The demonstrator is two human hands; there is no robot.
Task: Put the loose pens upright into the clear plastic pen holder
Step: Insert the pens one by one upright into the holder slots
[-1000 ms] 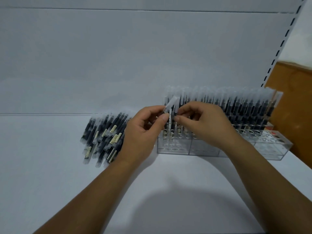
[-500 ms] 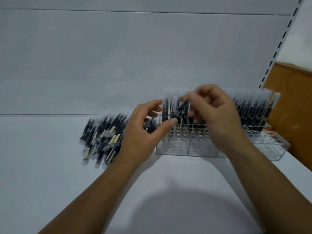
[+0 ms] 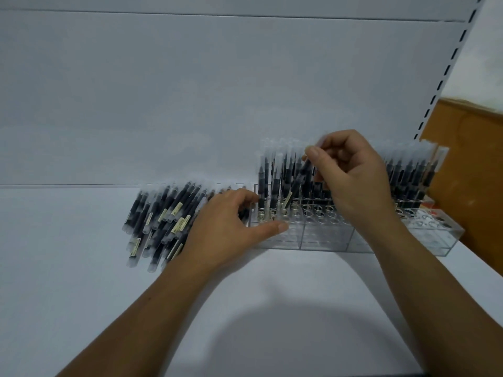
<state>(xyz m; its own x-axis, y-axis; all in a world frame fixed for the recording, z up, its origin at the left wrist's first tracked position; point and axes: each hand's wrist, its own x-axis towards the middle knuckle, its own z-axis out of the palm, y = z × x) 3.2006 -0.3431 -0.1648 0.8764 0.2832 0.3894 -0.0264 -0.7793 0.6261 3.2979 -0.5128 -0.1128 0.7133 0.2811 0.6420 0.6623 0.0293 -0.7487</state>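
Observation:
A clear plastic pen holder [image 3: 326, 242] stands on the white shelf, with upright capped black pens [image 3: 408, 175] in its back rows and left end, and open holes [image 3: 313, 210] along the front. My right hand [image 3: 351, 180] pinches one black pen [image 3: 306, 170] between thumb and fingers, tilted, cap up, just above the holder's middle-left holes. A pile of loose pens [image 3: 163, 219] lies left of the holder. My left hand [image 3: 231, 229] rests on the pile's right edge, fingers bent down onto pens, thumb stretched along the holder's front wall.
A white back panel rises behind the shelf. A slotted metal upright [image 3: 438, 102] runs up at the right, and a brown cardboard box [image 3: 471, 172] stands close against the holder's right end. The white shelf surface [image 3: 81, 295] extends toward me.
The right hand took the pen from between both hands, raised it and brought it over the holder. The left hand let go and dropped left onto the loose pile.

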